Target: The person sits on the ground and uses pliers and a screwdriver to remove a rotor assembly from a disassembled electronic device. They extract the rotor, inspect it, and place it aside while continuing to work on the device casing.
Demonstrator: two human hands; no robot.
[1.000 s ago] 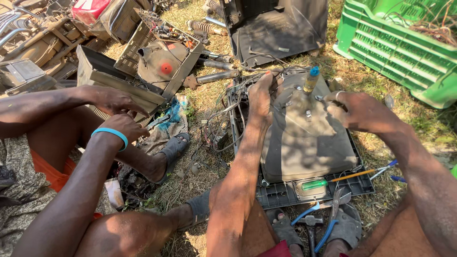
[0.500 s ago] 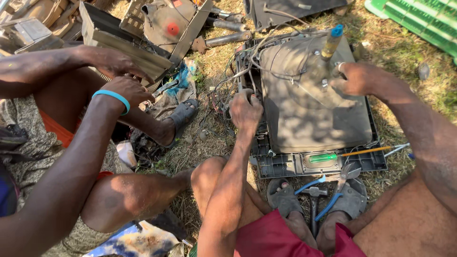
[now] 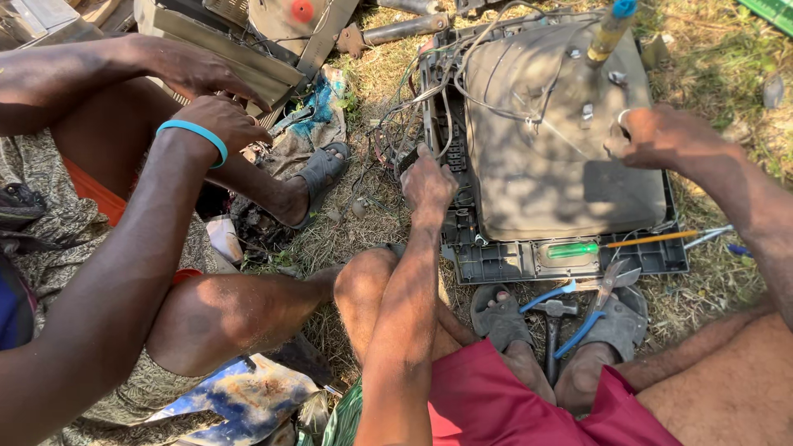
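A dismantled old television lies face down on the grass: a grey picture tube point(image 3: 553, 140) in a dark plastic frame point(image 3: 512, 263), with loose wires point(image 3: 413, 116) at its left. My left hand point(image 3: 427, 182) is closed in a fist on the frame's left edge, among the wires. My right hand point(image 3: 657, 136), with a ring on one finger, curls over the tube's right side. A yellow tool with a blue tip point(image 3: 610, 29) stands upright on the tube's far end.
A green-handled screwdriver point(image 3: 582, 249) lies on the frame's near edge. Blue-handled pliers point(image 3: 578, 306) and a hammer point(image 3: 552, 326) lie by my sandalled feet point(image 3: 500, 318). At left, a co-worker's hands point(image 3: 215, 116), one with a blue wristband point(image 3: 194, 130), rest on another opened casing point(image 3: 239, 49).
My left hand came down from the tube's far end to the frame's left edge. My head moved closer and lower over the television. My right hand stayed on the tube's right side.
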